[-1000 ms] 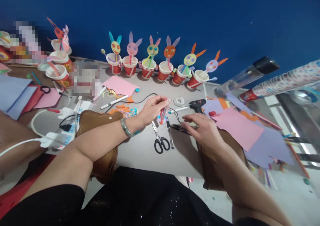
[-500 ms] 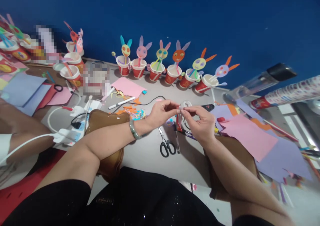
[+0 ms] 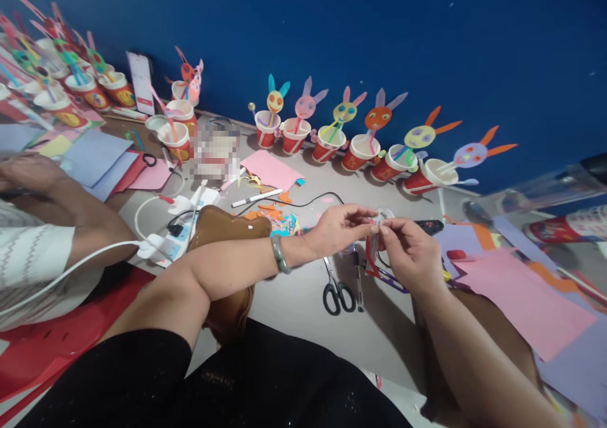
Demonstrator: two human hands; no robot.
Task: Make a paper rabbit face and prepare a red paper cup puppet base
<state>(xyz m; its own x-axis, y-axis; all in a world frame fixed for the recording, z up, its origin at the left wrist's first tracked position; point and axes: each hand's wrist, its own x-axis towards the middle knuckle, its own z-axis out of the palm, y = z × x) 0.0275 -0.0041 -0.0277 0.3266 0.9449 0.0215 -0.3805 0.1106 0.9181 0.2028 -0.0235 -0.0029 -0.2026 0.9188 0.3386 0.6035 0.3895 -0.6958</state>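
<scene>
While our left hand (image 3: pixel 339 229) and right hand (image 3: pixel 413 251) meet over the table (image 3: pixel 289 298), we pinch the top of a clear-and-red piece (image 3: pixel 371 257) between them, thumbs and forefingers pressed close. Bare tabletop opens toward the near edge, bounded by a left brown pad (image 3: pixel 230 226) and a right brown pad (image 3: pixel 484 327); scissors (image 3: pixel 339 292) and a pen (image 3: pixel 359 279) lie just left of the piece. Its long axis runs steeply, red end pointing down and near.
</scene>
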